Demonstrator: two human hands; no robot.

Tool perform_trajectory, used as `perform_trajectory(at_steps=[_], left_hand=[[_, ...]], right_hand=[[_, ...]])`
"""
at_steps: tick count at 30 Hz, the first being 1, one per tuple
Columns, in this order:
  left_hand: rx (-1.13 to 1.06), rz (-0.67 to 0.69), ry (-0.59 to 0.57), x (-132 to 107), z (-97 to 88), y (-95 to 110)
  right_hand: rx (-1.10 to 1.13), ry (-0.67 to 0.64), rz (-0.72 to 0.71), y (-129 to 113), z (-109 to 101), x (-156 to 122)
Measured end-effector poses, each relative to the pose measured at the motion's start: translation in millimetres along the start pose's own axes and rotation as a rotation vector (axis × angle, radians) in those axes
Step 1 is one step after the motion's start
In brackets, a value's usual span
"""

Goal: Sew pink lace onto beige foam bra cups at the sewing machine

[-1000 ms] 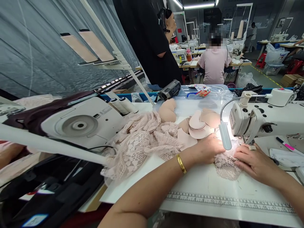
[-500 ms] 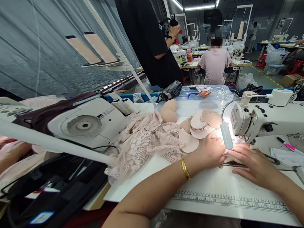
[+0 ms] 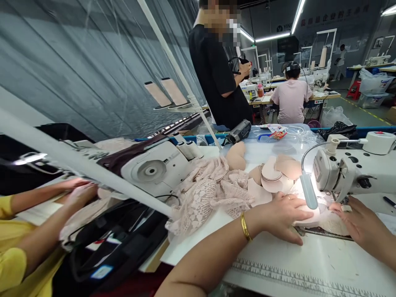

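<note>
Head view has swung to take in a co-worker's yellow sleeve (image 3: 12, 264) at far left, then the lace pile (image 3: 201, 202), then the left hand (image 3: 283, 214), fingers spread flat at the left of the pale fabric (image 3: 333, 226). Both hands have drawn apart, so that fabric lies more exposed between them, near the lamp (image 3: 308, 192) and sewing machine (image 3: 326, 167); whether the right hand's (image 3: 360, 218) close-set fingers pinch it, I cannot tell.
</note>
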State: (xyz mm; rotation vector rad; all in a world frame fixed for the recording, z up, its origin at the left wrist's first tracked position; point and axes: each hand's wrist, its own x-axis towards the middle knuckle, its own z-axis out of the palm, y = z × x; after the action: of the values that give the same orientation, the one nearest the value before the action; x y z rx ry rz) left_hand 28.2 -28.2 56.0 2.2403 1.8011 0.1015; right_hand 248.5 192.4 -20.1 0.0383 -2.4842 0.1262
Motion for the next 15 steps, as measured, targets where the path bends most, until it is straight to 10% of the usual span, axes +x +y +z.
perform_trajectory(at_steps=[15], left_hand=[[0.006,0.102,0.163,22,25.3,-15]], right_hand=[[0.295,-0.274,0.155,44,-11,-21]])
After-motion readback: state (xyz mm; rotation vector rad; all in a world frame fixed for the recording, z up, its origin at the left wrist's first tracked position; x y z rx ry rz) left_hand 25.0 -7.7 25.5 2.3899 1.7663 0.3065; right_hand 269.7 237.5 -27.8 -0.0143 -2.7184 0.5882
